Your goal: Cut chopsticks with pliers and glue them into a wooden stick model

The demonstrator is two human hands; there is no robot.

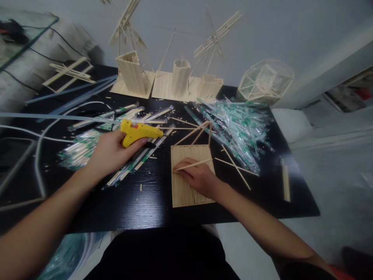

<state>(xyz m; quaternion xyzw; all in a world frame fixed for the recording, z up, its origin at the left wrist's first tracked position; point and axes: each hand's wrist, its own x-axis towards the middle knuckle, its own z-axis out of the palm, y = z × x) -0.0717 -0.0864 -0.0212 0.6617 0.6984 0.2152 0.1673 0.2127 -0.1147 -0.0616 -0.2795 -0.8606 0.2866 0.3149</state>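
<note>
A yellow hot glue gun is gripped in my left hand, its nozzle pointing right toward the stick frame. My right hand pinches a thin wooden stick, held slantwise just over a flat panel of sticks laid side by side. Along the panel's far edge rises a small frame of slanted sticks that meet near a top corner. Part of the panel is hidden beneath my right hand.
Wrapped chopsticks lie around my left hand. A pile of torn plastic wrappers spreads at the right. Stick-built models stand along the back of the black table, beside a clear faceted container. Loose sticks lie at right.
</note>
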